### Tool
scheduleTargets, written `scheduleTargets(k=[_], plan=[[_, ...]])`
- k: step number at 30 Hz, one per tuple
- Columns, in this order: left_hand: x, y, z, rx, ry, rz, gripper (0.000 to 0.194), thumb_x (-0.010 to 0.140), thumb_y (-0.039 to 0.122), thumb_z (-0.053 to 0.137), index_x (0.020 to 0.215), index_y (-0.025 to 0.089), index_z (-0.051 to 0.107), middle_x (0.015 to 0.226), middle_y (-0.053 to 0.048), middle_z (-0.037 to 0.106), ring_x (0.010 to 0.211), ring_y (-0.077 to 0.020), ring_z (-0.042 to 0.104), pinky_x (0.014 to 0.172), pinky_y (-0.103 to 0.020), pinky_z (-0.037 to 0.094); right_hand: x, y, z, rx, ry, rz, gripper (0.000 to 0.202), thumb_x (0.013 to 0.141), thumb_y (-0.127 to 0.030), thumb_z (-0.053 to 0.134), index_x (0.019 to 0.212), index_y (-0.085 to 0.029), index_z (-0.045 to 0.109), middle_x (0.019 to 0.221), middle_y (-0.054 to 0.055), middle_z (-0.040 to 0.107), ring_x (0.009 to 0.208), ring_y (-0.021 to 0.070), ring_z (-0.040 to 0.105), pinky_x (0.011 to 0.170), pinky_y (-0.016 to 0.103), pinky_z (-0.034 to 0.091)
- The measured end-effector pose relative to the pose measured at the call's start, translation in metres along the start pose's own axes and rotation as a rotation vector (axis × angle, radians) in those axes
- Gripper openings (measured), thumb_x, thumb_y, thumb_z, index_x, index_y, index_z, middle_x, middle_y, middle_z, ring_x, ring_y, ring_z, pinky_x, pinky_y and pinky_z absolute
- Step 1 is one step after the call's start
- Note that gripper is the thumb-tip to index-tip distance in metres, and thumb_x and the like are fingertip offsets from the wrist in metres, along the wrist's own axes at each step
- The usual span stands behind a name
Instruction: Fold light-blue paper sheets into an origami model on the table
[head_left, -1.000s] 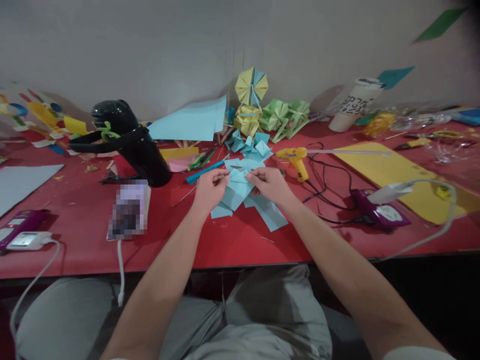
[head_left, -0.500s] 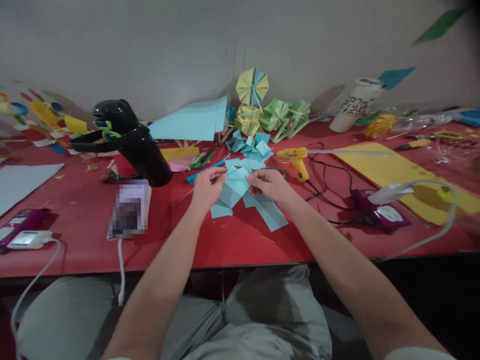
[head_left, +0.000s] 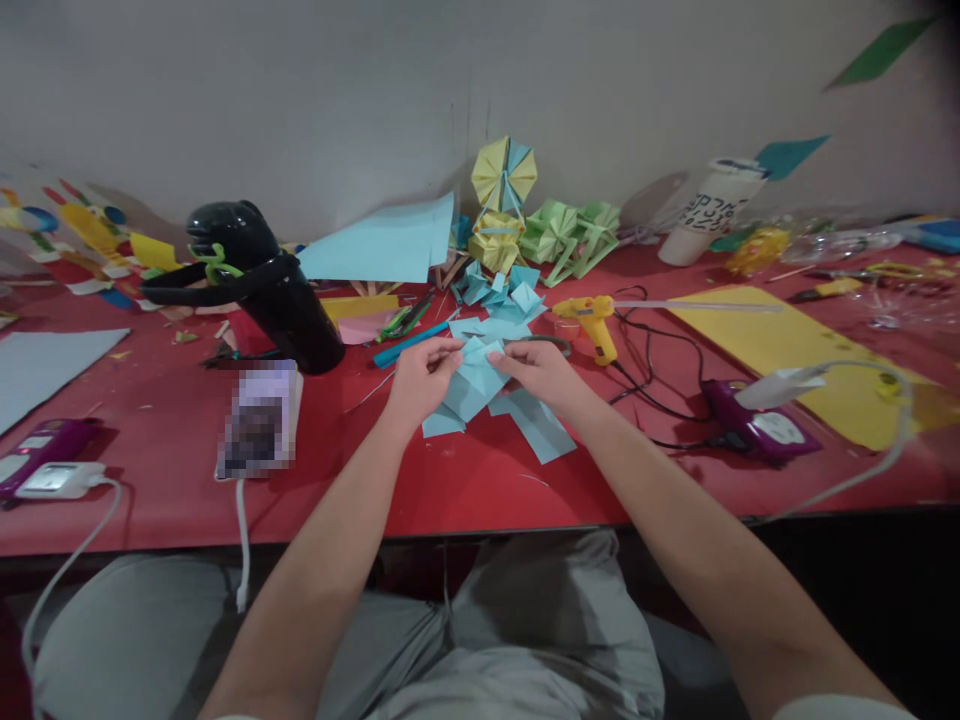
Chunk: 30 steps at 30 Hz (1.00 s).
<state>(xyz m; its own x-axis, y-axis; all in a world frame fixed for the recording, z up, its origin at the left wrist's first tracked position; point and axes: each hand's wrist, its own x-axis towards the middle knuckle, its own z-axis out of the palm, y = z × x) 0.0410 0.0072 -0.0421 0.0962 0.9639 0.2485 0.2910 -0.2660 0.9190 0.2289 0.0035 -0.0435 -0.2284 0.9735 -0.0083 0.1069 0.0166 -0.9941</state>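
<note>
Between my two hands is a small folded piece of light blue paper, creased and raised above the table. My left hand pinches its left edge between thumb and fingers. On the opposite edge, the thumb and fingers of my right hand are closed on the same piece. Under and around it lie more light blue paper pieces, some flat, some overlapping. Behind them sits a small pile of folded blue paper units. The exact fold in my fingers is too small to make out.
A yellow glue gun with a black cord lies right of my hands. To the left stand a black bottle and a phone. Yellow and green paper models stand at the back. A purple power strip is at right.
Both hands have shifted very slightly, the left a little to the right, closing in on the folded blue paper. Its top edge looks turned a little. Nothing else has moved.
</note>
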Motion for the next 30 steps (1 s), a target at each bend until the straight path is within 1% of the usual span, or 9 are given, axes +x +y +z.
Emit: scheduleTargets(k=[5,8,12,15,18,22,25,27,30], plan=[[0.001,0.001,0.001,-0.014,-0.005,-0.019,0.022,0.077,0.026,0.064,0.094,0.013,0.07,0.087,-0.009,0.073,0.084,-0.0209,0.068,0.075,-0.032,0.052,0.004,0.006,0.002,0.032,0.102,-0.06,0.048,0.067,-0.063,0.07,0.061,-0.017,0.057,0.057,0.0,0.052,0.054,0.0124,0.051,0.053,0.028,0.049],[0.002,0.001,0.001,-0.043,0.006,-0.055,0.023,0.076,0.028,0.065,0.094,0.013,0.071,0.082,-0.008,0.072,0.081,-0.0203,0.067,0.074,-0.032,0.051,0.006,0.01,0.003,0.033,0.144,-0.104,0.046,0.071,-0.061,0.067,0.061,-0.018,0.056,0.056,-0.001,0.047,0.053,0.0112,0.046,0.051,0.027,0.043],[0.002,-0.001,0.002,-0.118,0.001,-0.118,0.024,0.073,0.028,0.066,0.092,0.014,0.071,0.074,-0.004,0.069,0.071,-0.0172,0.063,0.068,-0.03,0.048,0.005,0.01,0.004,-0.077,0.175,-0.174,0.046,0.077,-0.06,0.061,0.061,-0.018,0.052,0.055,-0.002,0.04,0.052,0.0096,0.038,0.049,0.025,0.034],[0.002,0.0,0.002,-0.154,-0.052,-0.181,0.024,0.071,0.027,0.066,0.091,0.015,0.072,0.072,-0.002,0.068,0.067,-0.0149,0.06,0.064,-0.028,0.046,0.004,0.008,0.002,-0.191,0.157,-0.212,0.049,0.078,-0.063,0.058,0.059,-0.018,0.048,0.054,-0.003,0.034,0.052,0.0087,0.031,0.047,0.025,0.026],[0.0,0.003,0.002,-0.135,-0.106,-0.218,0.022,0.072,0.027,0.064,0.088,0.016,0.073,0.075,-0.002,0.068,0.067,-0.0138,0.058,0.062,-0.026,0.044,0.004,0.007,0.001,-0.255,0.119,-0.24,0.052,0.078,-0.065,0.055,0.058,-0.018,0.045,0.055,-0.004,0.032,0.052,0.0083,0.027,0.047,0.025,0.022],[-0.002,0.007,0.003,-0.106,-0.101,-0.211,0.024,0.076,0.037,0.063,0.083,0.016,0.073,0.073,-0.002,0.067,0.066,-0.0141,0.056,0.059,-0.026,0.041,0.003,0.007,0.002,-0.267,0.097,-0.246,0.05,0.079,-0.063,0.055,0.059,-0.018,0.045,0.055,-0.004,0.031,0.052,0.0079,0.026,0.048,0.025,0.021],[-0.004,0.009,0.004,-0.127,-0.13,-0.178,0.034,0.074,0.045,0.067,0.088,0.015,0.072,0.081,-0.005,0.07,0.074,-0.017,0.061,0.063,-0.027,0.045,0.002,0.007,0.004,-0.261,0.094,-0.244,0.048,0.08,-0.06,0.055,0.059,-0.018,0.046,0.055,-0.005,0.031,0.052,0.0078,0.026,0.047,0.025,0.021],[-0.004,0.009,0.005,-0.159,-0.16,-0.155,0.037,0.07,0.044,0.072,0.093,0.014,0.071,0.089,-0.007,0.072,0.081,-0.0194,0.064,0.068,-0.029,0.049,0.002,0.007,0.005,-0.255,0.097,-0.248,0.047,0.081,-0.059,0.056,0.059,-0.018,0.044,0.054,-0.005,0.03,0.051,0.0076,0.025,0.047,0.025,0.02],[-0.004,0.006,0.006,-0.214,-0.157,-0.144,0.036,0.07,0.041,0.073,0.095,0.015,0.071,0.094,-0.009,0.073,0.085,-0.0213,0.067,0.073,-0.032,0.052,0.001,0.006,0.006,-0.244,0.105,-0.261,0.048,0.082,-0.058,0.055,0.057,-0.019,0.042,0.054,-0.005,0.029,0.051,0.0077,0.025,0.048,0.025,0.021]])
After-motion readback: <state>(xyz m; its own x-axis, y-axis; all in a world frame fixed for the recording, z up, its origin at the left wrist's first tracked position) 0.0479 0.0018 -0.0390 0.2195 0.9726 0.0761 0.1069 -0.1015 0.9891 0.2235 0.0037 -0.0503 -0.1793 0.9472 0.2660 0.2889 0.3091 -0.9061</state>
